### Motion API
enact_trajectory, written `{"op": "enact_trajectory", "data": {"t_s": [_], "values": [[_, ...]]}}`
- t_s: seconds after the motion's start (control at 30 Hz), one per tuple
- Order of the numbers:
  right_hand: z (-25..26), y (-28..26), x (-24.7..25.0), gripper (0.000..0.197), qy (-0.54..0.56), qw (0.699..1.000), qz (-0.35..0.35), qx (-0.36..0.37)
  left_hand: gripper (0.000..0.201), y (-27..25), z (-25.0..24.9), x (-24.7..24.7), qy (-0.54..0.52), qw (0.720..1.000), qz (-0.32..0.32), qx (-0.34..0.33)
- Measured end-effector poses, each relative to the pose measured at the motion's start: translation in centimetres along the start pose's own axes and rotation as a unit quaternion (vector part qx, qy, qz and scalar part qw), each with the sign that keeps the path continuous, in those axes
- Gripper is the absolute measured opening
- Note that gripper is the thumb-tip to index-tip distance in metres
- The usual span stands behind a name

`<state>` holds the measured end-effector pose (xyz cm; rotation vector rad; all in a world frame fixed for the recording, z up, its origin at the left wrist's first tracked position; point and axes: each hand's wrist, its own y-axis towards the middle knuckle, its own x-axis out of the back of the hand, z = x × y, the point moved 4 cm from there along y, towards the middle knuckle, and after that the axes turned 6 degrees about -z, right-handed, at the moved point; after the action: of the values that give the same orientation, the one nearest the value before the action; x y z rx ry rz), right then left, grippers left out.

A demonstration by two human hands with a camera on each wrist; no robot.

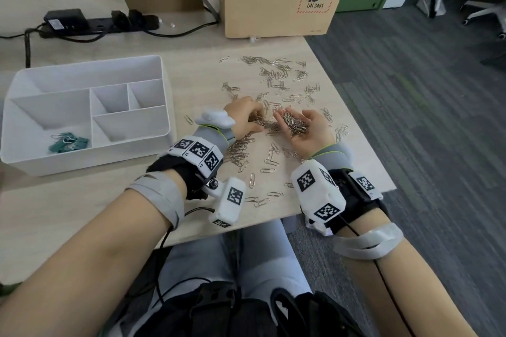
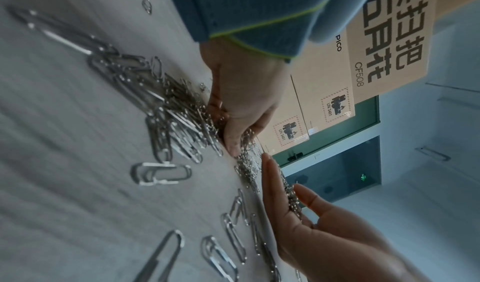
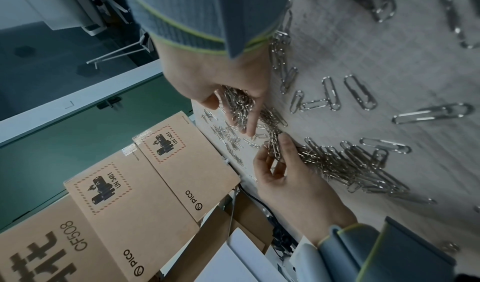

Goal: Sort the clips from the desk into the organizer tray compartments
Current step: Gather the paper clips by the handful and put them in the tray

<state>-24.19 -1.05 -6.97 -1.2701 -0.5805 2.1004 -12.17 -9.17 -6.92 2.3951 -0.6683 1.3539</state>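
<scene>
Looking down from the head cam: my right hand (image 1: 306, 128) is palm-up, cupped, w/ a heap of silver paper clips (image 1: 294, 122) in it. My left hand (image 1: 243, 117) is knuckles-up just beside it, fingers curled into the pile on the surface (image 1: 191, 71), pinching a few. The organizer tray (image 1: 164, 85) sits to the left, well apart. Only the front-left compartment has anything: some green clips (image 1: 68, 142). Other compartments look bare. Lots of silver clips lie scattered on the surface, so I'd say early-to-mid, most still to go.

Left wrist cam: left hand (image 2: 241, 105) fingers are bent down into a dense clump of clips (image 2: 176, 109); right hand (image 2: 324, 224) is loosely open under its load.

Right wrist cam: right hand (image 3: 215, 80) is cupped around its heap, left hand (image 3: 283, 169) pinching a strand of clips off the pile (image 3: 345, 163). Tray isn't in either wrist view.
</scene>
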Motion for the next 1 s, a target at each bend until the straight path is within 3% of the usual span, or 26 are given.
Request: {"op": "enact_trajectory", "data": {"t_s": [0.3,0.53,0.73,1.0], "values": [[-0.5,-0.3,-0.2,0.027,0.007,1.000,-0.001,-0.007,0.032,-0.3,1.4,1.9,-0.102,0.992,-0.059,0.046],[-2.4,0.9,-0.7,0.027,-0.039,0.996,0.022,-0.073,0.025,0.1,-1.1,3.6,-0.163,0.986,-0.036,-0.010],[-3.1,1.0,-2.2,0.032,-0.083,0.990,0.081,-0.081,0.025,0.5,-3.9,3.2,-0.125,0.990,-0.004,-0.057],[-3.3,1.3,-3.0,0.027,-0.085,0.992,0.082,-0.046,0.021,0.2,-3.3,4.2,-0.138,0.986,0.003,-0.090]]}}
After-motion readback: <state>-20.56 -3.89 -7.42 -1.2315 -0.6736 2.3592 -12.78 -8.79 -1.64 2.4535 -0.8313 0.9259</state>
